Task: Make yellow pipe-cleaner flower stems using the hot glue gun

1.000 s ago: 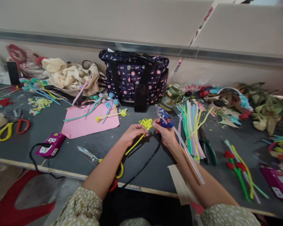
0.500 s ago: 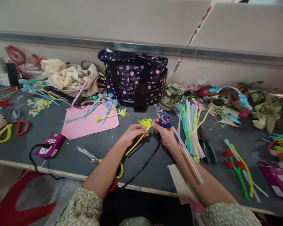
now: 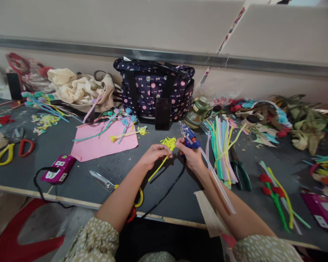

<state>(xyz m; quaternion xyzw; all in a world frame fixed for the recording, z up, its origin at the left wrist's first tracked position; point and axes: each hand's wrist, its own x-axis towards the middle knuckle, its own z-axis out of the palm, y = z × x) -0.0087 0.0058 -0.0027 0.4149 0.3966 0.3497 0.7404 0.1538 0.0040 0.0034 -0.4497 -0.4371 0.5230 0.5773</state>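
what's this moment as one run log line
left hand: pinching yellow stem | right hand: holding blue glue gun | phone: upright before bag

"How's the light?"
"Dim, flat; the wall (image 3: 112, 22) is dull grey, with a paler patch (image 3: 307, 2) at top right."
"Its source?"
"Perhaps overhead; the view doesn't settle it."
"Shadows?"
"Soft on the tabletop (image 3: 80, 189), near black beneath its front edge."
"Sharpness?"
"Middling. The yellow tufts (image 3: 168, 142) blur together, and the purple box (image 3: 314, 205) at far right looks stretched."
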